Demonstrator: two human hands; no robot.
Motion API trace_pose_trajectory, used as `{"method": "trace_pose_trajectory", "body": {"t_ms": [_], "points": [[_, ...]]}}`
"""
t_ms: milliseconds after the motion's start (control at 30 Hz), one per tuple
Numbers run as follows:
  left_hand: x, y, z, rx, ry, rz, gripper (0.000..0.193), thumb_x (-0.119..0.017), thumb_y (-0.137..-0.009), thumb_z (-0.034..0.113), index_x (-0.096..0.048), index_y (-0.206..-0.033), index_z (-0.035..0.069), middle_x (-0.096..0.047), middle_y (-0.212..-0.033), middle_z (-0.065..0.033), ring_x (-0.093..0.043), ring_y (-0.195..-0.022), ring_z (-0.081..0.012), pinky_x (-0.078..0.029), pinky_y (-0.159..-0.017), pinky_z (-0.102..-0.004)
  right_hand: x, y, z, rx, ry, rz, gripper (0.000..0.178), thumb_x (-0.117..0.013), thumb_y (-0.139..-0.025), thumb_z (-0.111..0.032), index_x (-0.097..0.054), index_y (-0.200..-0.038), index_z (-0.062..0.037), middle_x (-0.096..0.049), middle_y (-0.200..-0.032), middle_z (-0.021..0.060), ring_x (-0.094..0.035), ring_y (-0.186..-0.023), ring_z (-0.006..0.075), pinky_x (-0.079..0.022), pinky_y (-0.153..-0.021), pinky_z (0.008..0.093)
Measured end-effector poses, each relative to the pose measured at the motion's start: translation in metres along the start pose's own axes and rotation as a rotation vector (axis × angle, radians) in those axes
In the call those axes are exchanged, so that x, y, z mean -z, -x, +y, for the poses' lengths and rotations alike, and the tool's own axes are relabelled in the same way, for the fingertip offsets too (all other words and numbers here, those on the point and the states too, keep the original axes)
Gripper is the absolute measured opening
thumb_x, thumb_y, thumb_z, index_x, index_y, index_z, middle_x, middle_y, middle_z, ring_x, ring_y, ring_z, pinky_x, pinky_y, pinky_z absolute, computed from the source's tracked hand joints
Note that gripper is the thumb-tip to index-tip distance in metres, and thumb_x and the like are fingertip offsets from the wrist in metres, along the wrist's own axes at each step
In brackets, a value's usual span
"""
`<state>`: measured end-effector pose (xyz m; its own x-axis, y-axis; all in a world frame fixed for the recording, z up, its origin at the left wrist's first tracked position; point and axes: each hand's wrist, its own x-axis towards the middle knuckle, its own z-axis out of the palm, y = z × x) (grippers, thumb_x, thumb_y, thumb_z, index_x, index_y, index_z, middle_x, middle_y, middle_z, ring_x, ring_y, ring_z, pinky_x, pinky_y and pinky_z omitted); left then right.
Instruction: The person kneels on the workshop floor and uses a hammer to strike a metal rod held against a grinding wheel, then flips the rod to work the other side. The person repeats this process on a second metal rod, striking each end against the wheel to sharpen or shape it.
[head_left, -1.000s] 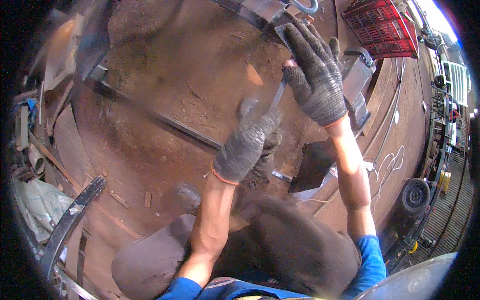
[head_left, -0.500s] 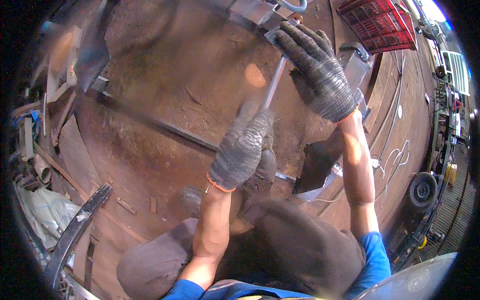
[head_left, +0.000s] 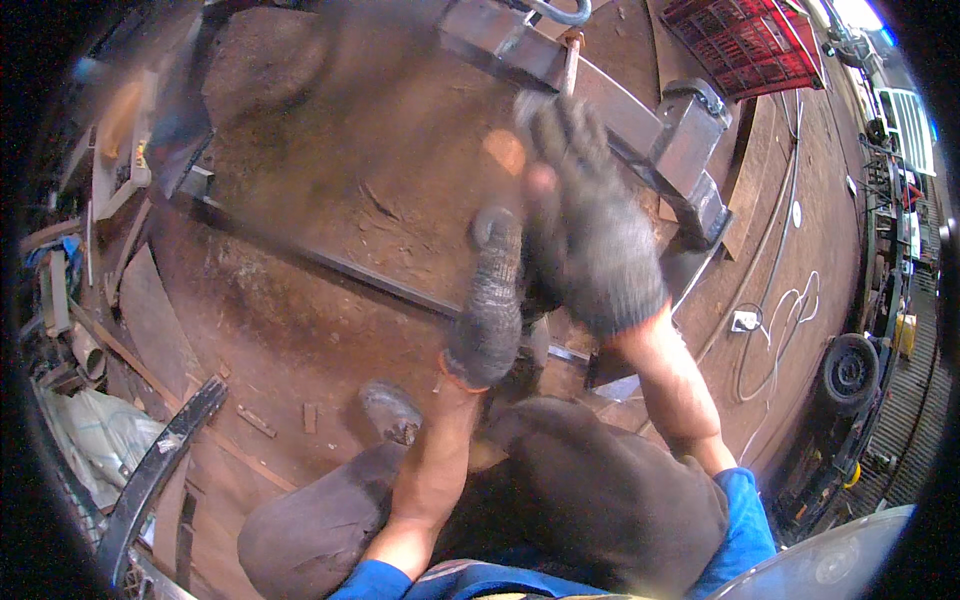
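Note:
My left hand (head_left: 488,320), in a dark grey knitted glove with an orange cuff, is held low in front of my knees. Its thumb side faces up and it looks curled, but its fingers and anything in them are hidden. Close against it on the right is my right hand (head_left: 600,235), gloved alike and smeared by motion. Its fingers reach forward, looking stretched out, and a pinkish spot shows near the thumb. Beyond the fingertips a rusty-headed bolt or pin (head_left: 572,62) sticks up at a welded steel frame (head_left: 625,110).
A long thin steel bar (head_left: 340,268) crosses the brown ground to the left. A red crate (head_left: 745,45) stands at the far right, cables (head_left: 785,200) lie below it, and a wheel (head_left: 850,370) is at the right. Scrap wood and a curved black metal piece (head_left: 160,465) lie left.
My right hand has dropped from the steel frame toward my left hand, uncovering the bolt or pin. The straight metal rod that my left hand held is out of sight. My left hand has shifted slightly.

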<state>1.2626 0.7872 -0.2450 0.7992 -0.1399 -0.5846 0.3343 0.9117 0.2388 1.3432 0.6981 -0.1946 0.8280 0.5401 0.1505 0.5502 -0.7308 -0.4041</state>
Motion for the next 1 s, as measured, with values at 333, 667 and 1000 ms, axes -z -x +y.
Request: {"method": "trace_pose_trajectory", "body": {"t_ms": [333,667,1000], "points": [[0.018,-0.036,-0.054,-0.533,-1.036,-0.148,0.042,-0.056,-0.093,0.018,-0.049,-0.13,-0.001,-0.055,-0.129,-0.0215,-0.053,-0.119,-0.0359,-0.041,-0.105,-0.0428,-0.003,-0.023,0.019,0.003,0.16,0.053,0.043,-0.04,-0.102,-0.023,-0.048,-0.141,-0.0079,-0.04,-0.149,0.0199,-0.042,-0.135,0.0387,-0.041,-0.107,0.0448],[0.04,-0.06,-0.073,-1.111,-1.502,-0.223,0.026,-0.053,-0.097,0.017,-0.057,-0.12,0.007,-0.057,-0.121,-0.0212,-0.054,-0.117,-0.0337,-0.043,-0.103,-0.0446,-0.008,-0.045,0.041,0.097,0.256,0.098,0.044,-0.047,-0.098,-0.024,-0.048,-0.14,-0.0127,-0.039,-0.15,0.0201,-0.04,-0.136,0.0396,-0.052,-0.095,0.0464],[0.026,-0.056,-0.08,-0.746,-1.548,-0.228,0.025,-0.058,-0.093,0.014,-0.059,-0.116,0.005,-0.057,-0.121,-0.016,-0.054,-0.113,-0.0289,-0.046,-0.094,-0.0436,-0.004,-0.04,0.046,0.053,0.285,0.067,0.045,-0.049,-0.096,-0.022,-0.048,-0.141,-0.0115,-0.036,-0.151,0.0193,-0.043,-0.134,0.0398,-0.052,-0.095,0.0462]]}}
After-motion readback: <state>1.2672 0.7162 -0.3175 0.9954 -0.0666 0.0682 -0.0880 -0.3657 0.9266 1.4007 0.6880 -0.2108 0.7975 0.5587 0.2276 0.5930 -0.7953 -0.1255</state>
